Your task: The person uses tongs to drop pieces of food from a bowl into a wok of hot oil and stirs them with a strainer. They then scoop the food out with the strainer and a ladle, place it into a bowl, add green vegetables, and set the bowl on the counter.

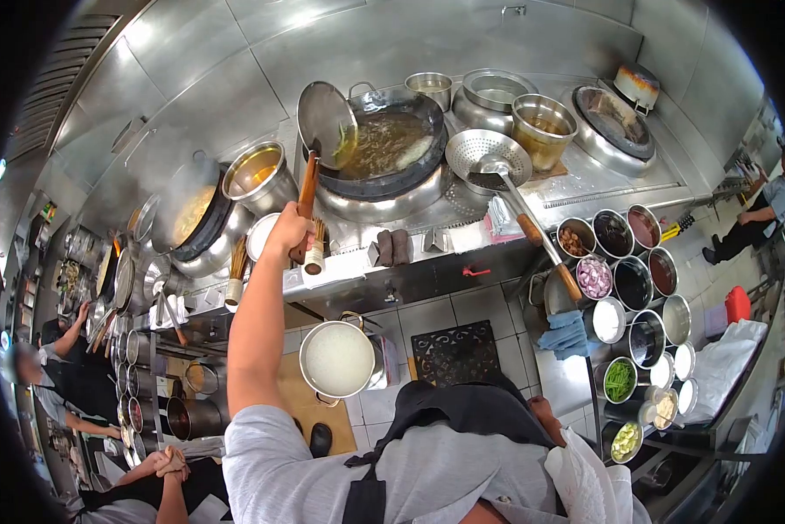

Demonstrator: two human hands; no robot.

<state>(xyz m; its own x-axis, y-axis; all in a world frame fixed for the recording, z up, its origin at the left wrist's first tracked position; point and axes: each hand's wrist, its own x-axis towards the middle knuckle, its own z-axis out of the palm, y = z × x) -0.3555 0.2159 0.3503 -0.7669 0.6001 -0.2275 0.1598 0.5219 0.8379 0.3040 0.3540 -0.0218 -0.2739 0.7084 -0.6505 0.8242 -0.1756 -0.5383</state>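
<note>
My left hand (293, 232) is closed around the wooden handle of a large round strainer (321, 109). The strainer is tilted over the left side of a wok (390, 144) of bubbling oil, with some green pieces by its lower edge. Pale food floats at the wok's right. My right hand (545, 415) hangs low by my hip, beside a white cloth (580, 472); its fingers are mostly hidden. Right of the wok, a perforated ladle (473, 155) and a long-handled metal ladle (497, 170) rest over a container.
Steel pots (254, 175) and an oil pot (542, 131) flank the wok. Another steaming wok (191, 214) stands left. Ingredient tins (619, 380) line the right side. A pot of white liquid (337, 358) stands low before me. Co-workers (78, 375) are at left; another person (768, 210) is far right.
</note>
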